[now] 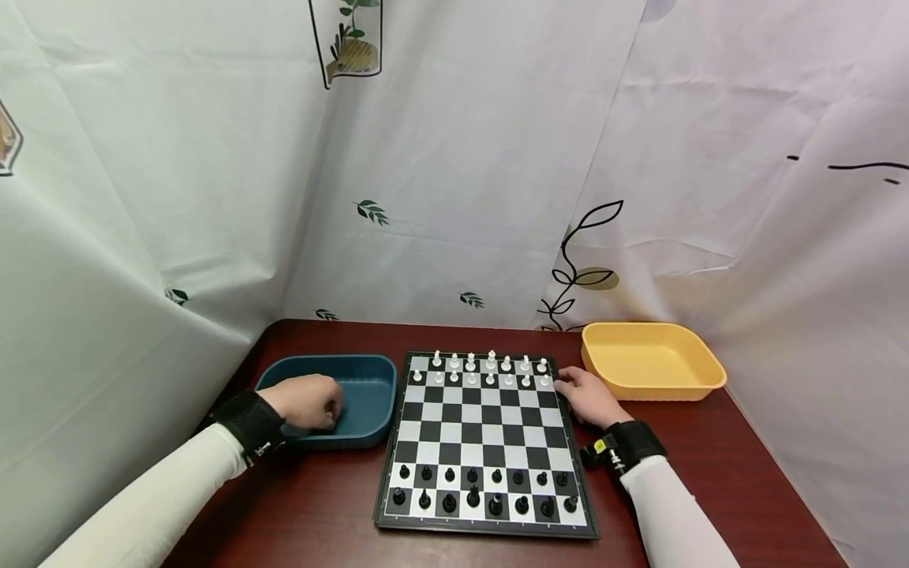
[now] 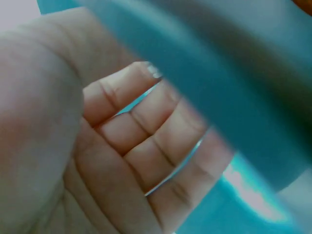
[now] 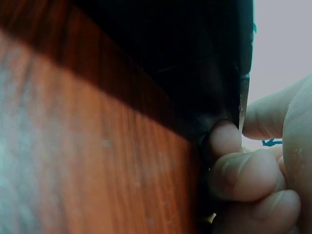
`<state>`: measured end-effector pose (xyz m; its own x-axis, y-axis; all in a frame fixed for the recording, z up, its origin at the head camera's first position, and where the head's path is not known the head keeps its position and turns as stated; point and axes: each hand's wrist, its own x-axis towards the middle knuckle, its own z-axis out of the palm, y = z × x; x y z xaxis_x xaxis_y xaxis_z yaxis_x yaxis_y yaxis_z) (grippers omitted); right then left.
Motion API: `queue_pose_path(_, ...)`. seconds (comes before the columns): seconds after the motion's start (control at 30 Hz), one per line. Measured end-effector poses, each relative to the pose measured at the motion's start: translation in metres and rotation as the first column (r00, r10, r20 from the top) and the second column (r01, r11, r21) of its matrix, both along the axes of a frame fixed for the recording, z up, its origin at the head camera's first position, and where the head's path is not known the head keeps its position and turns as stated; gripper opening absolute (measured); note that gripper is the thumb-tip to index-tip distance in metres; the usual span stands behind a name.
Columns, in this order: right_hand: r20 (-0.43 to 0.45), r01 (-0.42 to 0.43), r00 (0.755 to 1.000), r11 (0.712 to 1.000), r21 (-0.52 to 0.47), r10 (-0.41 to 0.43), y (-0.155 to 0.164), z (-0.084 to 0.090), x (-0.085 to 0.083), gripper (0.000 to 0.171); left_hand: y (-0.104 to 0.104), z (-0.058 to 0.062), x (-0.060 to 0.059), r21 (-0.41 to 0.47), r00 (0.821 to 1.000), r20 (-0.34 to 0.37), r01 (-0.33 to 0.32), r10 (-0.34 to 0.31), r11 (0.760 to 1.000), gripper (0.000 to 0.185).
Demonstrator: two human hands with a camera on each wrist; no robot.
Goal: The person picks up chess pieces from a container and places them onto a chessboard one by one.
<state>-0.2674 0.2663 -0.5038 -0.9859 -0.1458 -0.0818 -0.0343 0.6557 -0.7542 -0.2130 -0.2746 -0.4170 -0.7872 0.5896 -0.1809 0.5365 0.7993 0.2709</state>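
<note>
A chessboard [image 1: 490,430] lies in the middle of the dark red table [image 1: 319,513]. White pieces [image 1: 490,371] fill its far rows and black pieces [image 1: 483,489] its near rows. My left hand [image 1: 308,401] is inside the blue tray [image 1: 369,367] to the left of the board, fingers bent downward. In the left wrist view the palm [image 2: 122,146] shows nothing in it, and the tray's rim [image 2: 219,97] hides the fingertips. My right hand [image 1: 585,394] is at the board's far right edge. Its curled fingers [image 3: 243,170] grip the dark edge [image 3: 195,63].
A yellow tray [image 1: 649,363] stands at the back right, just beyond my right hand. White printed curtains [image 1: 461,158] close in the table at the back and both sides. Bare table wood [image 3: 73,146] lies right of the board.
</note>
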Motion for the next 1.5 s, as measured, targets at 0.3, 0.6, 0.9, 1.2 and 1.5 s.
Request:
queue_pose_path(0.3,0.003,0.001,1.0,1.0,-0.006,-0.001,-0.001,0.001,0.001,0.039,0.017,0.004,-0.013,0.01,0.996,-0.077,-0.053,0.054,0.999,0.017)
queue_pose_path(0.6,0.001,0.004,1.0,1.0,-0.009,-0.004,-0.002,0.002,0.001,0.039,0.043,0.022,-0.029,0.061,0.977,-0.203,-0.059,0.071,0.996,0.013)
queue_pose_path(0.9,0.006,0.002,1.0,1.0,-0.001,-0.002,-0.002,0.002,0.0,0.04,0.073,0.032,-0.044,0.109,0.952,-0.299,-0.038,0.069,0.993,0.01)
queue_pose_path(1.2,0.007,-0.009,1.0,1.0,-0.009,0.009,-0.002,0.0,0.0,0.041,0.094,0.029,-0.063,0.124,0.946,-0.317,-0.027,0.065,0.992,0.009)
queue_pose_path(1.5,0.009,-0.001,1.0,1.0,0.01,0.001,-0.001,0.003,0.001,0.041,0.113,0.021,-0.081,0.069,0.957,-0.284,-0.037,0.055,0.997,0.011)
